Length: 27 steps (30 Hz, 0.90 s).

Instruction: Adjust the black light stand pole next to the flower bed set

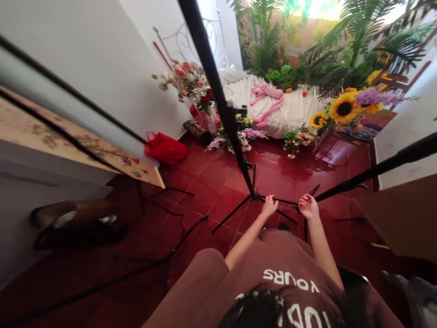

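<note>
Fingers of left hand curled onto spread leg of light stand, near hub; grip not fully visible. Right hand half-curled, palm up, just right of hub, touching nothing clearly.

Head view: stand upright on red tile floor, hub directly ahead of hands. Judged: thin metal, stiff, top-heavy, legs fold; best held at pole above hub. Second stand pole leans across right of hub. Cables trail left. Flower bunches, red bag beyond.

A small photo studio set up in a room. Black light stands fill the centre. Fake flowers and palms dress the upper right.
</note>
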Motion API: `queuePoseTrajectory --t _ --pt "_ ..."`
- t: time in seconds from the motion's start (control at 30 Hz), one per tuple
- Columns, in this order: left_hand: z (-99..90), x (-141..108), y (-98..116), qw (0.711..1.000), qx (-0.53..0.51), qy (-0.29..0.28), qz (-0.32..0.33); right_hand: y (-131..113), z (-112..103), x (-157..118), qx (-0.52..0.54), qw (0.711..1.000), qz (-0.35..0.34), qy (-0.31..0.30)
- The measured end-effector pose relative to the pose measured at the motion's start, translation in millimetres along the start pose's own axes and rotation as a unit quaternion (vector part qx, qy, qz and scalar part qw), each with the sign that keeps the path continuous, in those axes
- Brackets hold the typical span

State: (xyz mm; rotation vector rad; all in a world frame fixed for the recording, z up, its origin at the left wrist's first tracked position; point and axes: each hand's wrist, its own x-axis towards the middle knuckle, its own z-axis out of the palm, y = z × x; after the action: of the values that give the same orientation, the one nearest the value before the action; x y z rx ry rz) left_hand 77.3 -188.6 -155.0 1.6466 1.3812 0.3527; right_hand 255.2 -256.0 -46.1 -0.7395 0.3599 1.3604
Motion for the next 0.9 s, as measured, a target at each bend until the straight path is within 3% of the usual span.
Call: queuePoseTrajectory --t 0.13,0.3,0.4,0.5,0.6,0.73,0.8,0.9 --pt "18.1 26 63 0.992 -0.038 -0.046 0.112 -23 -12 -18 0.025 0.998 -0.062 -0.002" --pt "57.1 38 159 0.951 -0.116 -0.118 0.262 -59 -31 -41 0.018 0.989 -0.146 0.009" --pt "81.2 36 210 0.917 -0.167 -0.165 0.323 -94 -37 -52 -0.053 0.974 -0.217 0.039" --pt "102.2 33 249 0.893 -0.189 -0.185 0.364 -139 -32 -62 -0.169 0.939 -0.281 0.106" --pt "116.8 32 272 0.885 -0.174 -0.181 0.391 -186 -18 -67 -0.304 0.896 -0.283 0.155" --pt "125.0 29 286 0.894 -0.156 -0.162 0.387 -233 0 -68 -0.494 0.829 -0.213 0.154" --pt "125.7 28 288 0.904 -0.130 -0.144 0.382 -246 3 -68 -0.530 0.822 -0.163 0.134" --pt "124.5 27 289 0.912 -0.088 -0.128 0.379 -255 2 -65 -0.515 0.844 -0.115 0.098"
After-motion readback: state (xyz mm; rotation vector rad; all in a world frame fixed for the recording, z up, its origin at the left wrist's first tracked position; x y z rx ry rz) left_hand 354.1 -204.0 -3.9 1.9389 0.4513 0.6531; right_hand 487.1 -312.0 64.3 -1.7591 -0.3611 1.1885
